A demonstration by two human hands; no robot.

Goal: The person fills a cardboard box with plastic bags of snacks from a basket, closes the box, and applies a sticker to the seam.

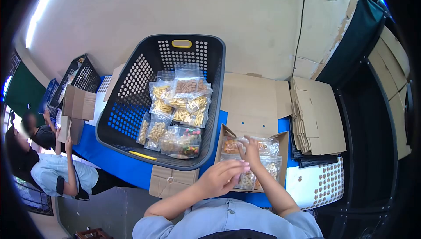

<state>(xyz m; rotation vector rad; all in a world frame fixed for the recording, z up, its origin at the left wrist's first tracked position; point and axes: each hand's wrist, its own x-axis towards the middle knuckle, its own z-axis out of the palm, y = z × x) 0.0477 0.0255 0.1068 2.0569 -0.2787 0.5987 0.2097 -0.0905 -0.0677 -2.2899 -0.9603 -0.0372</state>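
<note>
An open cardboard box [283, 160] sits at the table's front edge, with clear plastic bags of snacks inside. My right hand [251, 155] reaches over the box with its fingers spread, touching or right above the bags. Orange pieces fill one bag [229, 146] at the back left of the box; pale snacks fill another bag [272, 165] on the right. My left hand [221, 177] hovers by the box's front left corner, fingers loosely bent and stretched toward the right hand, and nothing shows in it. It partly hides a front bag [247, 180].
A large black basket [131, 70] left of the box holds several snack bags [188, 107]. Flattened cardboard boxes [318, 112] are stacked on the right, beside a sheet of round stickers [326, 184]. Farther left, a person [66, 173] handles another cardboard box [79, 107].
</note>
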